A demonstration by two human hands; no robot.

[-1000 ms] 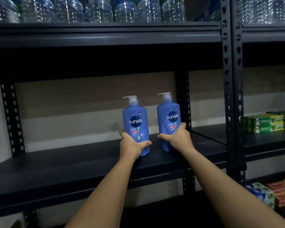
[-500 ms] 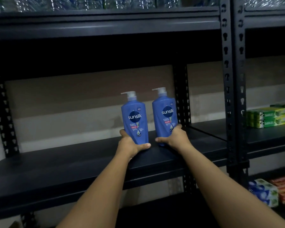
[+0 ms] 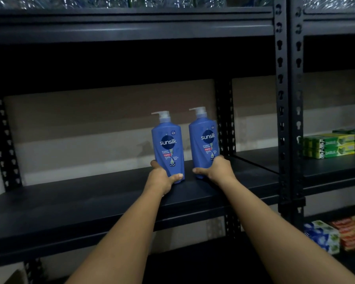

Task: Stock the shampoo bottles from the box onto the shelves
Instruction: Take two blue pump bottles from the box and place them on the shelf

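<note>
Toward the shelf's [image 3: 90, 203] right end, fingers [image 3: 177, 176] curled round bases: left hand [image 3: 161, 178] gripping left Sunsilk bottle [image 3: 168, 146], right hand [image 3: 217, 170] the right bottle [image 3: 203, 140]. Upright, apparently resting. Probably rigid, slick, heavy; best held low.

Shop stockroom or retail aisle. Black boltless metal racking [image 3: 281, 103] with keyhole-slotted uprights, several bays side by side against a plain wall. Goods grouped by kind: shrink-wrapped water bottles [image 3: 131, 1] along the top tier, stacked green toothpaste cartons [image 3: 329, 146] in the next bay, blue-and-white cartons [image 3: 321, 236] and red cartons [image 3: 349, 232] one tier lower. Two identical blue Sunsilk pump shampoo bottles [image 3: 168, 146] stand labels-out on the dark middle shelf [image 3: 74, 206]. Dim lighting.
</note>
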